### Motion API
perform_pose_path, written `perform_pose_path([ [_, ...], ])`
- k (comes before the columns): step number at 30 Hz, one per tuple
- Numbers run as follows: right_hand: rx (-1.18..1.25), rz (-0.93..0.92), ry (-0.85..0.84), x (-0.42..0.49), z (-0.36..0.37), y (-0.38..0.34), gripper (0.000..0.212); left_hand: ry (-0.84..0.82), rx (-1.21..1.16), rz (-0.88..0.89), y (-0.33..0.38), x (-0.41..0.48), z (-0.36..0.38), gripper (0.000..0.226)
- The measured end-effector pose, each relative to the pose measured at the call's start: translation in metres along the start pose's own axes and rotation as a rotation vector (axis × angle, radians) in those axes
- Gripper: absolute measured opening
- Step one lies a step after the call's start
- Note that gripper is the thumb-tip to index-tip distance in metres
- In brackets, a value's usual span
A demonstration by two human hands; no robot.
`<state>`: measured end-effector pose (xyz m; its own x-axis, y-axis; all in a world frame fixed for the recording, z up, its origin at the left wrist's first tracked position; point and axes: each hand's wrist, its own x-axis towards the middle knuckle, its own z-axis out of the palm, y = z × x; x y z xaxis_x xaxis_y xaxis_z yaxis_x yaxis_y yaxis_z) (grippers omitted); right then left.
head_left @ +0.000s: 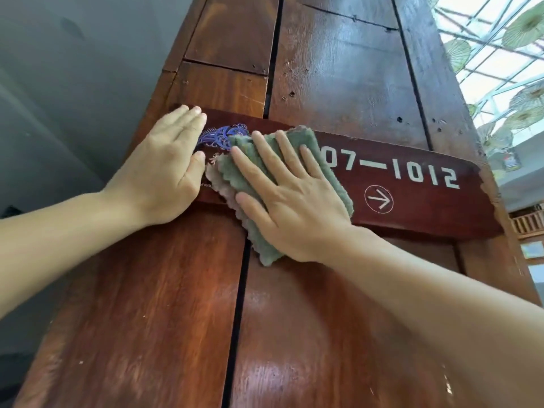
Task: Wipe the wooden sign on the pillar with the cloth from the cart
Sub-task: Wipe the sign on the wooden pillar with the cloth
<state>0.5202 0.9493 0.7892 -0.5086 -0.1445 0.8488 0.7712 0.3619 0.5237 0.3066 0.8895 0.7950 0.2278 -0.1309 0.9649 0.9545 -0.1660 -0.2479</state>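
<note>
A dark red wooden sign [418,195] runs across the brown plank pillar [347,78]. It bears white numbers ending "07—1012", a circled arrow and a blue emblem [223,135]. A folded grey-green cloth [253,228] lies flat on the sign's left half and hangs below its lower edge. My right hand [291,201] presses on the cloth with fingers spread, covering part of the lettering. My left hand [167,163] rests flat on the sign's left end, fingers together, just left of the cloth, holding nothing.
A grey wall [59,83] stands to the left of the pillar. At the right, a glass roof with hanging green parasols [524,25] and a wooden railing [528,222] show behind the pillar. A dark vertical gap [238,319] splits the pillar's planks.
</note>
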Motion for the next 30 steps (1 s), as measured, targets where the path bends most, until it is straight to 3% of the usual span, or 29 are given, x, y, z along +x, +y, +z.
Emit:
perform_pose_path([
  [2, -0.098, -0.277, -0.084, -0.005, -0.009, 0.025, 0.061, -0.040, 0.004, 0.012, -0.005, -0.011, 0.000, 0.064],
  [4, -0.135, -0.285, -0.154, 0.004, -0.018, 0.059, 0.060, -0.035, 0.006, 0.015, -0.010, -0.022, 0.000, 0.063],
  [8, 0.033, 0.297, -0.099, 0.046, -0.013, 0.049, 0.061, 0.023, -0.006, -0.082, -0.008, -0.029, 0.002, 0.070],
  [10, 0.090, 0.425, -0.037, 0.056, 0.000, 0.007, 0.064, 0.039, -0.025, -0.148, -0.006, -0.031, -0.002, 0.079],
  [13, 0.043, 0.189, 0.042, 0.044, 0.012, -0.040, 0.066, 0.009, 0.004, -0.186, -0.004, -0.036, -0.007, 0.095],
  [17, -0.043, -0.165, -0.032, 0.046, -0.001, -0.013, 0.064, -0.048, 0.085, -0.215, -0.005, -0.046, -0.009, 0.117],
  [19, -0.072, -0.129, -0.081, 0.064, -0.007, 0.006, 0.061, -0.033, 0.091, -0.259, -0.005, -0.051, -0.008, 0.125],
  [22, 0.028, 0.165, -0.093, 0.089, -0.005, -0.002, 0.061, 0.003, 0.072, -0.311, -0.007, -0.053, -0.005, 0.133],
  [24, 0.071, 0.261, -0.089, 0.094, -0.001, -0.024, 0.063, 0.001, 0.096, -0.313, -0.010, -0.054, -0.004, 0.139],
  [26, 0.051, 0.172, -0.044, 0.081, 0.003, -0.044, 0.064, -0.021, 0.104, -0.328, -0.013, -0.054, -0.003, 0.143],
  [30, 0.011, -0.229, -0.038, 0.048, 0.002, -0.052, 0.058, -0.027, 0.063, -0.327, -0.017, -0.054, -0.002, 0.138],
])
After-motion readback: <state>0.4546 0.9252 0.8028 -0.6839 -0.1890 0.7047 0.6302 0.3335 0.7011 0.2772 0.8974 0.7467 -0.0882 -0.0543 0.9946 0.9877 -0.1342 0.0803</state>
